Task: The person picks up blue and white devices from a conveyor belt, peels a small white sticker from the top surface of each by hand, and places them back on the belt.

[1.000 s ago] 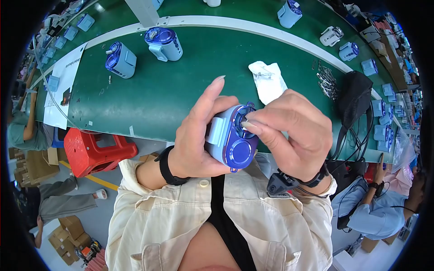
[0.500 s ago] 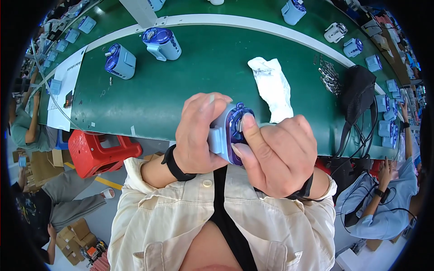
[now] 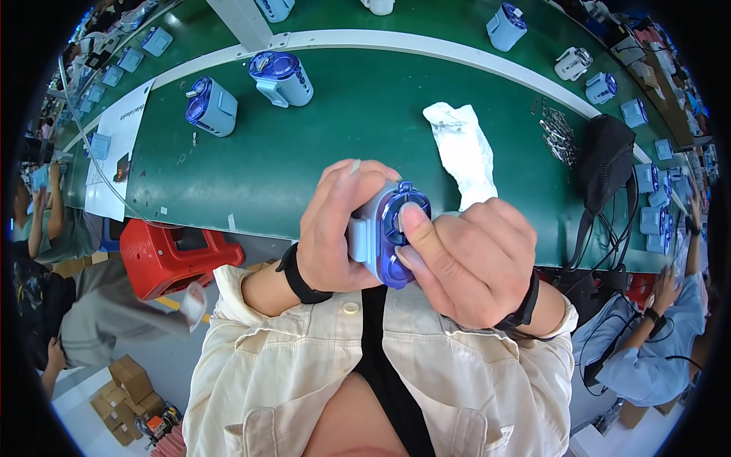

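Note:
A light-blue cup (image 3: 363, 242) with a side handle and a see-through dark-blue lid (image 3: 394, 270) is held up in front of my chest, its lid turned toward my right hand. My left hand (image 3: 329, 228) wraps round its body from the left. On the lid, my right hand (image 3: 476, 266) presses with its thumb and a fingertip, the other fingers curled in. A small silvery part shows at the thumb's edge, and the thumb hides most of it. Beyond my hands a crumpled white cloth (image 3: 462, 148) lies on the green table (image 3: 335, 145).
Two similar cups (image 3: 213, 107) (image 3: 280, 78) stand at the far left of the table. A pile of small metal parts (image 3: 560, 135) and a black bag (image 3: 605, 164) lie at the right. A red stool (image 3: 175, 255) is below the left edge. People work on both sides.
My view has shifted slightly, so the table things sit a little lower and further right. My hands stay on the cup, with the right thumb still on its lid. A person at the left has moved a leg.

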Demonstrator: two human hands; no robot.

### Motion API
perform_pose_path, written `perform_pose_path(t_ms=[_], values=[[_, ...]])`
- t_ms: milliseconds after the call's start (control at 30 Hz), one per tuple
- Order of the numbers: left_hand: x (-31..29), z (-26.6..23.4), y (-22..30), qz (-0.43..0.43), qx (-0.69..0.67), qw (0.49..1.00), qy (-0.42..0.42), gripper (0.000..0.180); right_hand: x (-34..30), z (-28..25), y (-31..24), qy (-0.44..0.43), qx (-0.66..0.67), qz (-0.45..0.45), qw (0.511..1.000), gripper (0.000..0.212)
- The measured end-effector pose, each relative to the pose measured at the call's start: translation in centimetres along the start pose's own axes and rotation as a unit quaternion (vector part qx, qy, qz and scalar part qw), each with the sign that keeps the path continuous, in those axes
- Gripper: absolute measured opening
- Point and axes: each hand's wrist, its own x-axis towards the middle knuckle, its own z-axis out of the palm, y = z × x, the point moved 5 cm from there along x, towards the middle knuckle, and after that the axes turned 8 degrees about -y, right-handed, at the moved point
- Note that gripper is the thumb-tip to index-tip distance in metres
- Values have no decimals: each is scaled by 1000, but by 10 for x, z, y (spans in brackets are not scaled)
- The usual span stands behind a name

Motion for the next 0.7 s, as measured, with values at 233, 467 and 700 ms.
perform_pose_path(t_ms=[233,467,700], values=[[4,-1,-4,-74,-52,995,-43,112,-6,5,40,5,319,216,923,39],[4,2,-3,-87,-45,995,9,101,-2,45,44,1,611,239,755,47],[1,7,-6,-93,-33,994,-37,107,-8,57,39,11,676,310,669,42]])
